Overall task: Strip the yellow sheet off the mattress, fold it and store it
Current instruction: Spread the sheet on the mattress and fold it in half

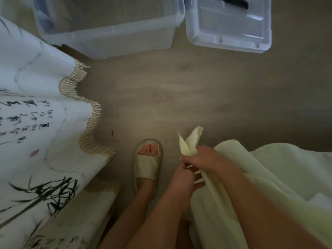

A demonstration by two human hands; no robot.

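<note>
The pale yellow fabric sheet (233, 177) is off the bed and bunched at the lower right, draped from the person's arms toward the floor. Two of its corners stick up in a V above the right hand (203, 158), which has them gathered in a closed fist, fingers wrapped round the cloth. The left hand (180, 178) sits just below and touches the right one. Its fingers are bent and reach under the fold of the sheet. Motion blur hides whether they actually pinch it.

Just left of the hands, a foot in a cream open-toed rubber slipper (147, 159) stands on the grey-brown wood-look floor (197, 90).

Along the left side hangs a white quilted bed cover (32, 97) edged with a gold fringe (89, 123). It is printed with black brush-painted bamboo leaves and columns of brush calligraphy. The characters are too blurred and slanted to read.

At the top of the view, well apart from the hands, an open clear plastic storage box (111, 33) sits on the floor. Its clear plastic lid (228, 27) lies flat just beside it to the right, with a dark object (235, 2) showing at the lid's far edge. No brand or label can be made out on either.
</note>
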